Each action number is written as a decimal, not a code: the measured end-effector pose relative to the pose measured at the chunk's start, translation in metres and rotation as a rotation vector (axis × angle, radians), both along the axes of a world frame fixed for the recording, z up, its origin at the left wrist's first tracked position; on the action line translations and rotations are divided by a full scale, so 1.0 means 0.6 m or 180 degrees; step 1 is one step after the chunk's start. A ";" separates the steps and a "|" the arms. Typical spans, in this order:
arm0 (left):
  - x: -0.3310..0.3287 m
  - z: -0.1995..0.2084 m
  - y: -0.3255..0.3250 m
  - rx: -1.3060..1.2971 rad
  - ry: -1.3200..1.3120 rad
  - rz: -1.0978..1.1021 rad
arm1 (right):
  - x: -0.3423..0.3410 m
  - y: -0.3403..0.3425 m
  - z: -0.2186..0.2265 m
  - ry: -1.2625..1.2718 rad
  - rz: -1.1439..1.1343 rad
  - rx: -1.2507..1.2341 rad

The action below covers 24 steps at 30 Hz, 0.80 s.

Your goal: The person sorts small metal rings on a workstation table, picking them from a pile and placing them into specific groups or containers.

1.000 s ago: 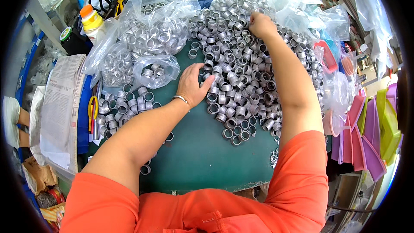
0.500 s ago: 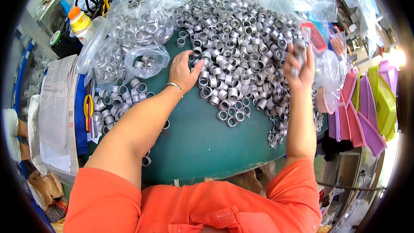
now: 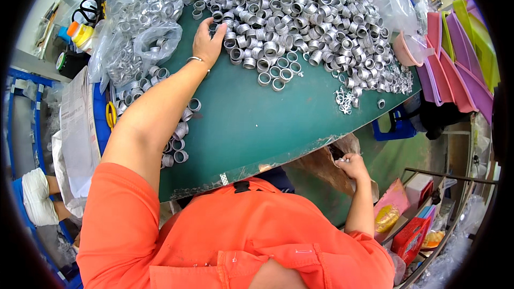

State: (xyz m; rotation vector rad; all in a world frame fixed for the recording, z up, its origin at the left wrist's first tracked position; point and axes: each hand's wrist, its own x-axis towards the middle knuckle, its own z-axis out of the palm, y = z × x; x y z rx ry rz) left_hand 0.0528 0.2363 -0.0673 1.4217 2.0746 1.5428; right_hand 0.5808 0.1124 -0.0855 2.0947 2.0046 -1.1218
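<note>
My left hand point(image 3: 208, 45) rests at the left edge of a big heap of grey metal threaded rings point(image 3: 300, 16). Its thumb and fingers are apart, the fingertips touching or just beside the rings there. Below the table's front edge, my right hand point(image 3: 353, 166) is at the mouth of a brown paper bag point(image 3: 326, 171). Its fingers are closed; a small pale bit shows at the fingertips, too small to name. A few rings point(image 3: 278, 75) lie on their ends at the heap's near side.
More rings point(image 3: 179, 144) lie beside my left forearm on the green tabletop point(image 3: 235, 123). Clear plastic bags point(image 3: 142, 16) of rings stand at the back left, near yellow-handled scissors point(image 3: 111, 115). Colored plastic bins point(image 3: 455, 59) are at the right. Small metal scraps point(image 3: 345, 99) lie near the table edge.
My right hand has moved from the heap's right side, where it held rings, down to the paper bag below the table edge. My left hand stays by the heap; the view has shifted.
</note>
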 end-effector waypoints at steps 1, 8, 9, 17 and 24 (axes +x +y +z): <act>0.002 -0.002 -0.002 -0.0002 -0.0014 0.0026 | 0.001 0.000 -0.029 -0.0328 -0.0208 -0.0397; -0.028 0.006 -0.024 0.0220 0.0248 0.0343 | -0.007 0.033 -0.006 -0.0207 -0.0236 0.1541; -0.028 0.020 -0.025 0.0113 0.0271 0.0404 | -0.043 0.044 0.037 0.0286 -0.0372 0.2069; -0.109 0.030 0.122 -0.0250 0.0673 0.0539 | -0.333 0.136 0.156 0.1663 0.1486 0.2810; -0.128 -0.032 0.142 -0.0852 -0.0141 -0.0286 | -0.478 0.220 0.154 0.1474 0.2131 0.3256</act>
